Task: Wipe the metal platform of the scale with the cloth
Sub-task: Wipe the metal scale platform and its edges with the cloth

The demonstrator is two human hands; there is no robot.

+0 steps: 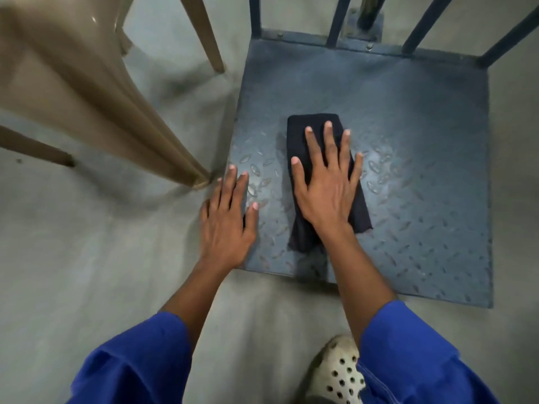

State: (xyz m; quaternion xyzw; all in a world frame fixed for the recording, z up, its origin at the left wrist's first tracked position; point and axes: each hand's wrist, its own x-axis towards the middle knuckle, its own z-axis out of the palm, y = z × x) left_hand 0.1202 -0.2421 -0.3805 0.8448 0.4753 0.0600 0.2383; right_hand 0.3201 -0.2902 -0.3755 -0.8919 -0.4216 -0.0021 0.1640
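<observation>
The cloth [303, 135], dark and folded into a long strip, lies flat on the platform [423, 126] near its middle, slightly toward the near edge. The right hand [326, 185] is pressed palm-down on the cloth, with the fingers [328, 138] spread open and extended; nothing is gripped, and the cloth is held only by downward pressure. The far end of the cloth shows beyond the fingertips, and the near end shows on both sides of the wrist.

The left hand [226, 225] is laid flat at the platform's left near corner, partly on the plate and partly over its edge above the floor [87, 272]. Its fingers are also open and hold nothing; it is judged to serve as a brace.

Progress is judged as partial. A brighter sheen is seen on the tread pattern around and beside the cloth, which suggests that the central band has been passed over, though this cannot be confirmed. The far part of the platform near the uprights [335, 21] and the right side appear duller and are judged not yet wiped. The near right corner likewise shows no sheen.

Remaining work is judged to be strokes toward the far edge, the right side and the corners. A chair [73, 83] stands just beside the platform's left edge and may restrict the left-hand strokes.
</observation>
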